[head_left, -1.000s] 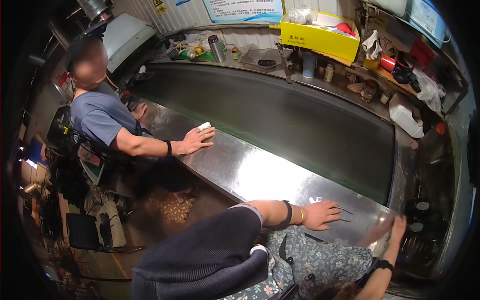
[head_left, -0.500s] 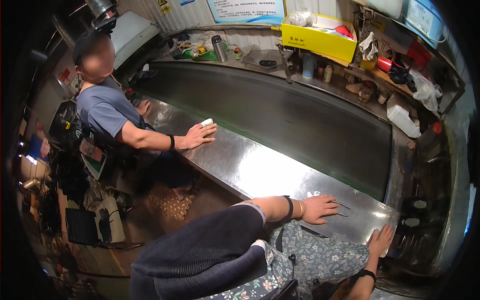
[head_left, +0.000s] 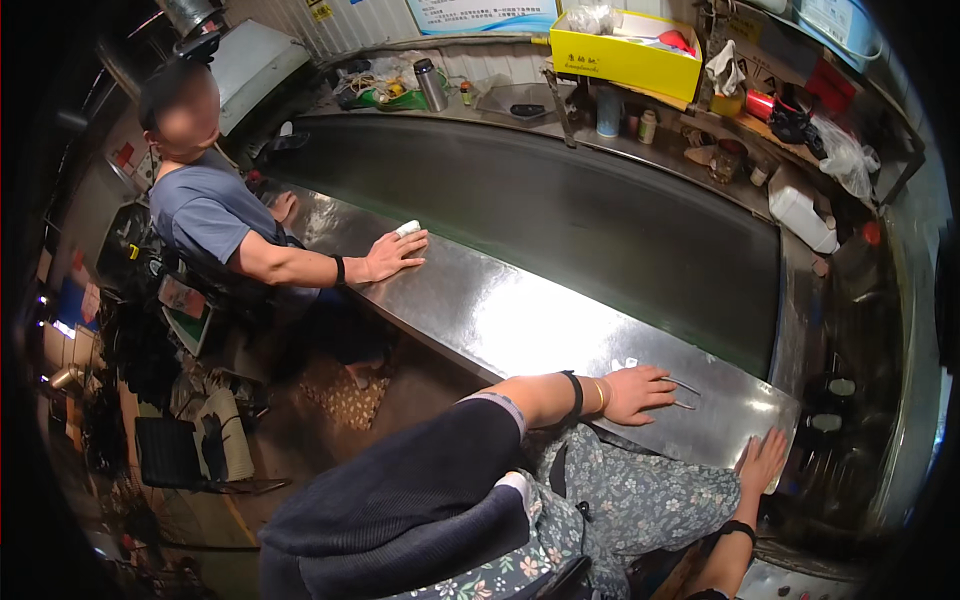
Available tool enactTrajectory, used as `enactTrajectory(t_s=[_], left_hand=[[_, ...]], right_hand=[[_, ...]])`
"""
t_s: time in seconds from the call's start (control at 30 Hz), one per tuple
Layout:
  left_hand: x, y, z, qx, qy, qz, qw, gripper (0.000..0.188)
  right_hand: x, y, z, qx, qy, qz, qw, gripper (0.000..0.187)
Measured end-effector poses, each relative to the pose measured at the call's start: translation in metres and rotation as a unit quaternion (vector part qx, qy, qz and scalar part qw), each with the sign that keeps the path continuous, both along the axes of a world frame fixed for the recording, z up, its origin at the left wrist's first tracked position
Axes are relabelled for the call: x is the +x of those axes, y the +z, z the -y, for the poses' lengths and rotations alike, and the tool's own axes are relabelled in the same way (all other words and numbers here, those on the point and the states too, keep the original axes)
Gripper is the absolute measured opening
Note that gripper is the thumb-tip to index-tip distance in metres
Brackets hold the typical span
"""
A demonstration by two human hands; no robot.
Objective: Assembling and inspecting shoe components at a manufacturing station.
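My left hand (head_left: pixel 638 394) lies flat, palm down, on the shiny metal ledge (head_left: pixel 480 305), fingers stretched out. From under its fingers stick out the two thin prongs of metal tweezers (head_left: pixel 686 394); the rest of them is covered. Just behind this hand lies a small white scrap (head_left: pixel 625 364). My right hand (head_left: pixel 762 460) rests open at the right end of the ledge, fingers extended, holding nothing I can see. Beyond the ledge runs a wide dark belt (head_left: pixel 520 220), with nothing on its visible part.
At the left a person (head_left: pixel 205 205) has one hand (head_left: pixel 393 257) on the ledge beside a small white piece (head_left: pixel 407 228). A yellow box (head_left: pixel 625 58), a steel flask (head_left: pixel 430 85) and a white jug (head_left: pixel 803 215) stand along the far side.
The whole view has shifted slightly, so things sit a little higher. Both my hands and the other person's hand stay in place on the ledge.
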State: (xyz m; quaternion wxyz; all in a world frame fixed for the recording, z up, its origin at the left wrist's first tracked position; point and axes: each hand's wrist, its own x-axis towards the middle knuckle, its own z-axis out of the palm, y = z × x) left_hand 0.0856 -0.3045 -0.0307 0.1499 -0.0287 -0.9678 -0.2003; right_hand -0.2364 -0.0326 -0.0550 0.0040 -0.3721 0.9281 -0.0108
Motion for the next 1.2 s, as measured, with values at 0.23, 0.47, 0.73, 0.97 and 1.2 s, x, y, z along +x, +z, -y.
enactTrajectory(t_s=[0.23, 0.47, 0.73, 0.97, 1.2], left_hand=[[-0.004, 0.002, -0.003, -0.003, -0.008, -0.01, 1.0, 0.059], [-0.001, -0.004, -0.003, 0.008, -0.007, 0.013, 1.0, 0.06], [-0.002, -0.002, -0.002, -0.003, -0.008, 0.0, 1.0, 0.058], [-0.002, 0.0, 0.0, -0.013, 0.001, -0.012, 1.0, 0.058], [0.001, 0.001, -0.002, -0.006, -0.005, -0.002, 1.0, 0.058]], right_hand=[[-0.002, 0.004, -0.006, 0.007, -0.013, 0.002, 1.0, 0.062], [0.009, 0.006, -0.001, -0.001, -0.034, -0.012, 0.999, 0.067], [0.009, 0.006, -0.002, 0.001, -0.08, 0.001, 0.997, 0.074], [0.012, 0.008, 0.001, 0.008, -0.085, 0.01, 0.996, 0.073], [0.015, 0.011, 0.002, 0.024, -0.084, 0.008, 0.996, 0.075]])
